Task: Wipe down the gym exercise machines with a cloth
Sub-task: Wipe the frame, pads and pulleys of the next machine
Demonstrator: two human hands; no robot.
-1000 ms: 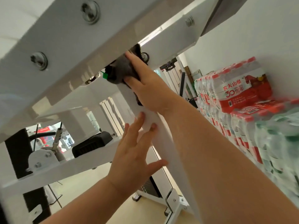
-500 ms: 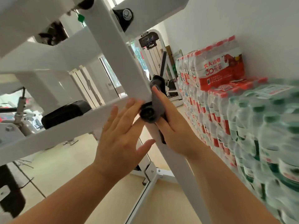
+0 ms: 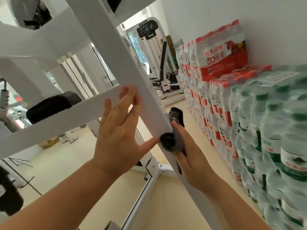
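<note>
Grey cloth (image 3: 176, 143) in right hand (image 3: 192, 165) against white beam (image 3: 132, 67).

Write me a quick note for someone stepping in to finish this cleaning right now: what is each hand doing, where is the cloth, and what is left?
Left hand: open, flat against the white slanted frame bar where the crossbar meets it, steadying it.
Right hand: closed on the dark grey cloth, pressing it to the bar's right edge, about level with the left thumb.
Done: cannot tell from this view which parts are already clean.
Left: likely the bar's lower stretch down to the floor bracket, then the crossbar and the other machine at the back.
Mind the stacked water bottle packs close on the right.
</note>
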